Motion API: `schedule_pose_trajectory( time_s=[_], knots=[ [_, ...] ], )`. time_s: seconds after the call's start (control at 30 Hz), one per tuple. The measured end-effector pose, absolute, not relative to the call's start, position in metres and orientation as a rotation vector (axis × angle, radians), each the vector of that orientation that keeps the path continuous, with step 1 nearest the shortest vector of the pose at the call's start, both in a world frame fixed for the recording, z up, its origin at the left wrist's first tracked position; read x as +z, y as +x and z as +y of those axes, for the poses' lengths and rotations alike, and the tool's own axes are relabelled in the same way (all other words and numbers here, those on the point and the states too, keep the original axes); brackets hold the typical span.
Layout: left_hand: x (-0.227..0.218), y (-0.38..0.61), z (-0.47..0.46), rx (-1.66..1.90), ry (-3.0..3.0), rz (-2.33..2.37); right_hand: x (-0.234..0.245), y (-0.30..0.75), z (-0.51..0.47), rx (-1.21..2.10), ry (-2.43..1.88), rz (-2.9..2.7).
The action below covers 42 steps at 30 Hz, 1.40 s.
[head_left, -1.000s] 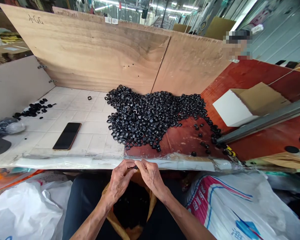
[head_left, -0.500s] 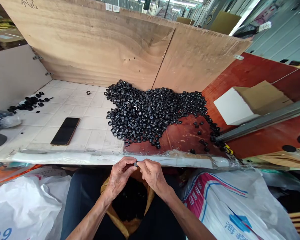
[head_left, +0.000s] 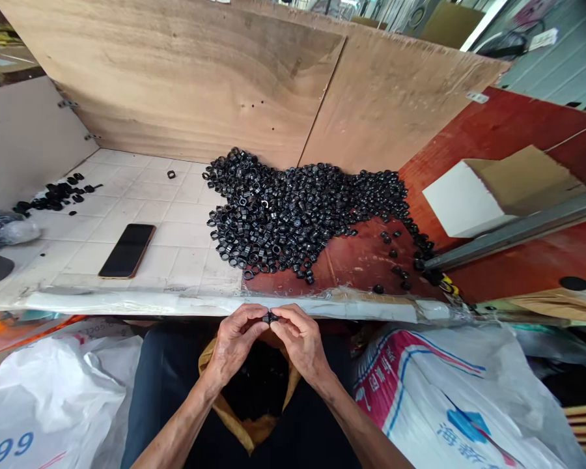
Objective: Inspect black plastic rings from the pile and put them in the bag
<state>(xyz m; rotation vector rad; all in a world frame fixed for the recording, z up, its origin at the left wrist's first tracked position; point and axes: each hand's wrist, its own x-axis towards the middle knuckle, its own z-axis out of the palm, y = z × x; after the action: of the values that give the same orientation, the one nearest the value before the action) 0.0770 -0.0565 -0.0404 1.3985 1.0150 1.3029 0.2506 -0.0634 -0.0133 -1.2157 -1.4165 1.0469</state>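
My left hand point(head_left: 234, 342) and my right hand point(head_left: 300, 339) meet at the near edge of the table, fingertips pinched together on a small black ring point(head_left: 269, 318). Both hands hover over an open yellowish bag point(head_left: 254, 433) in my lap with dark contents. Beyond them, a large heap of black rings point(head_left: 297, 218) lies on the tabletop, spreading from the white tiled part onto the red board.
A black phone point(head_left: 127, 250) lies on the white tiles point(head_left: 176, 228) to the left. A smaller cluster of black rings point(head_left: 58, 197) sits far left. Plywood boards point(head_left: 200, 71) wall the back. A white box point(head_left: 461, 198) stands right. Woven sacks point(head_left: 459, 404) flank my lap.
My hands stay pinched on the small ring and have risen slightly toward the table edge. The view has tilted down a little.
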Motion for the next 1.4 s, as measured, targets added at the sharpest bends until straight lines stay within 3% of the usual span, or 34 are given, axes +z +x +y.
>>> schedule_pose_trajectory(
  time_s=[1.4],
  knots=[
    [-0.028,0.072,-0.065,1.293,1.117,0.936,-0.005,0.248,-0.065,0.935,-1.143,-1.627]
  ],
)
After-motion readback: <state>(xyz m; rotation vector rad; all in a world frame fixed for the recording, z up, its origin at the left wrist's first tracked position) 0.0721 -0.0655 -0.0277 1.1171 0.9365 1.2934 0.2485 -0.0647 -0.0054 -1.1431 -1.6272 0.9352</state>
